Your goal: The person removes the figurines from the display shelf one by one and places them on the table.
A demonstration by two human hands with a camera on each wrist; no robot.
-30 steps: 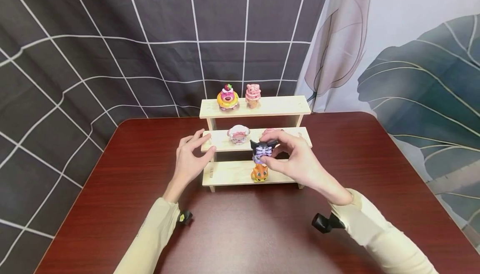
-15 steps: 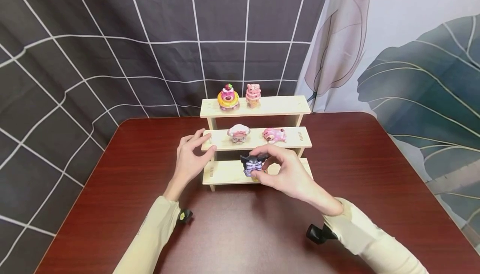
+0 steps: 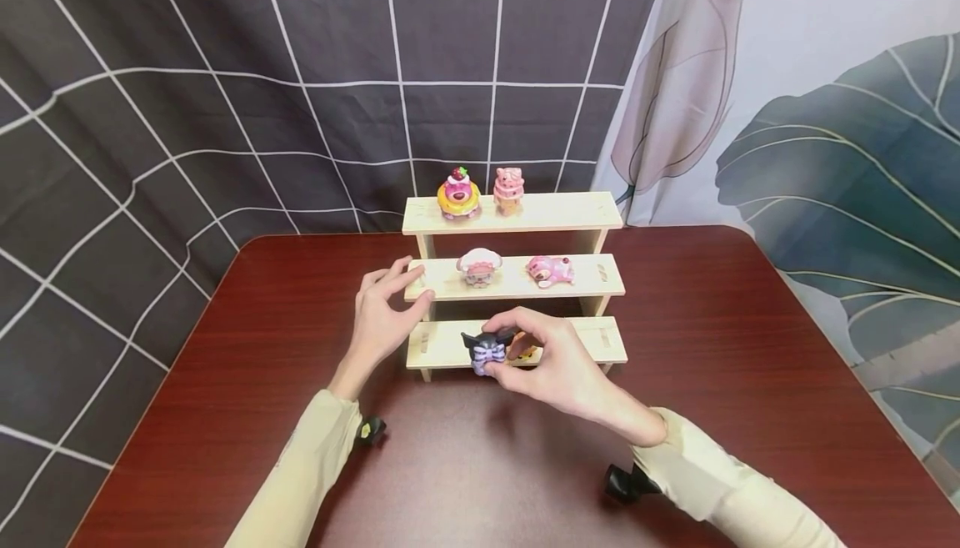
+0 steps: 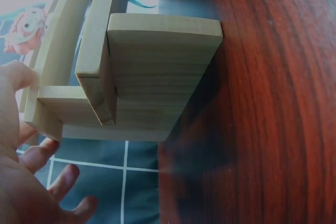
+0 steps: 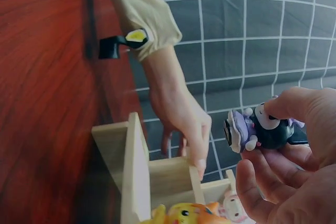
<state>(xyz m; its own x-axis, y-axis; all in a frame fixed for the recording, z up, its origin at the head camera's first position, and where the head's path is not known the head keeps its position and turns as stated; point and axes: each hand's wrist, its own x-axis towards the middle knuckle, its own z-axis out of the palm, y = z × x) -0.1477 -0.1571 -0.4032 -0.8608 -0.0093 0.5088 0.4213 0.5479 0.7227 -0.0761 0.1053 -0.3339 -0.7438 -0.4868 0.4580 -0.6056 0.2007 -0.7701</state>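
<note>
A three-step wooden display shelf stands on the table. My left hand holds the left end of its middle board, thumb at the front edge and a fingertip on the far side. My right hand pinches a small black-and-purple figurine with pointed ears and a striped bow, between thumb and fingers. In the head view the figurine overlaps the left half of the bottom board's front edge. An orange figurine sits on the bottom board, mostly hidden behind my right hand in the head view.
On the top board stand a figurine in a yellow ring and a pink ice-cream-cone figurine. The middle board bears a white-hatted figurine and a pink lying one. A dark checked curtain hangs behind the table.
My right hand has moved the black-and-purple figurine down and left, from before the middle board to the bottom board, uncovering the pink lying figurine. My left hand has stayed at the shelf.
</note>
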